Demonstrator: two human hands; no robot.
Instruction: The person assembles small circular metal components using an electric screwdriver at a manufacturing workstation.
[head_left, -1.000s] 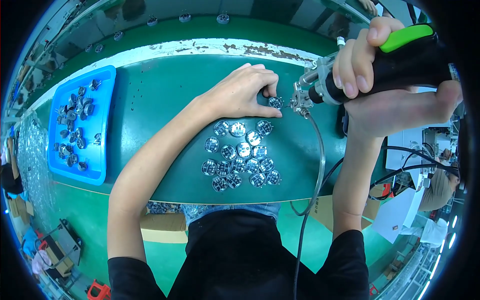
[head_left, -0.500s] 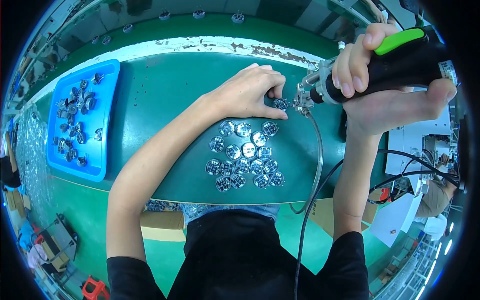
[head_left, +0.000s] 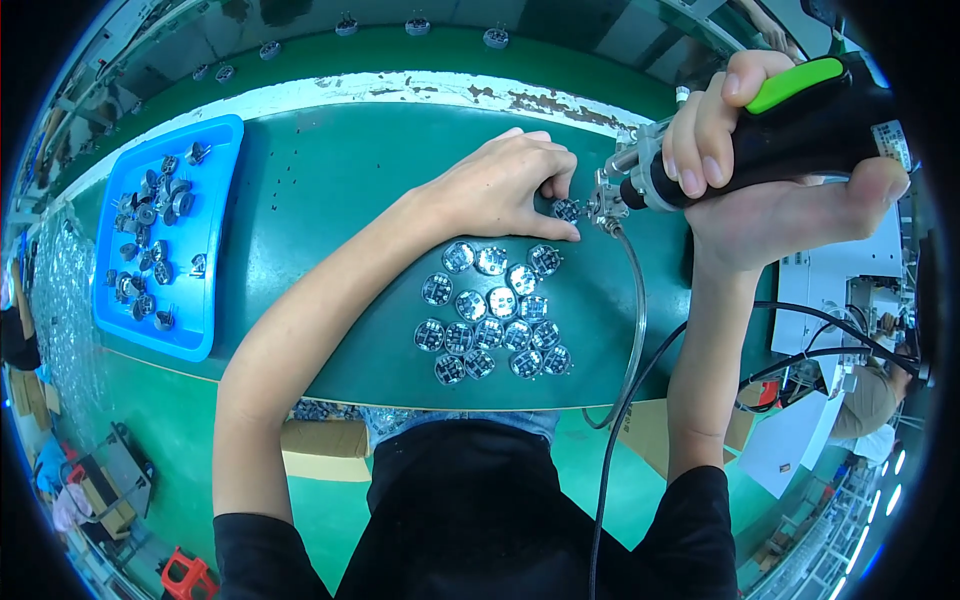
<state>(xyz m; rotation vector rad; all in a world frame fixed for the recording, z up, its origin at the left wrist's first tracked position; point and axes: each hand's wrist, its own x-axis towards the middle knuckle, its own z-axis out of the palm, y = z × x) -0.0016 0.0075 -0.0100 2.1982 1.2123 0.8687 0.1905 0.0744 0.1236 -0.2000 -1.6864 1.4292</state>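
My left hand [head_left: 515, 185] pinches a small round circuit-board part [head_left: 566, 210] between thumb and fingers, on the green bench top. Wrapped in my right hand [head_left: 745, 190] is a black power screwdriver [head_left: 810, 125] with a green lever, tilted nearly level. Its metal nose [head_left: 606, 203] points left and sits right beside the pinched part; whether the two touch I cannot make out. Several more round circuit-board parts [head_left: 489, 332] lie in loose rows below my left hand.
On the left, a blue tray [head_left: 228, 215] holds several round parts with pins. A green conveyor belt [head_left: 320, 65] carrying spaced parts runs beyond the bench's worn white edge. A clear hose [head_left: 640, 300] and black cable [head_left: 625, 400] hang from the screwdriver. Dark specks dot the bench.
Parts on the conveyor have shifted to the right. Both hands, the screwdriver and the pinched part stay almost in place; the whole view has moved slightly.
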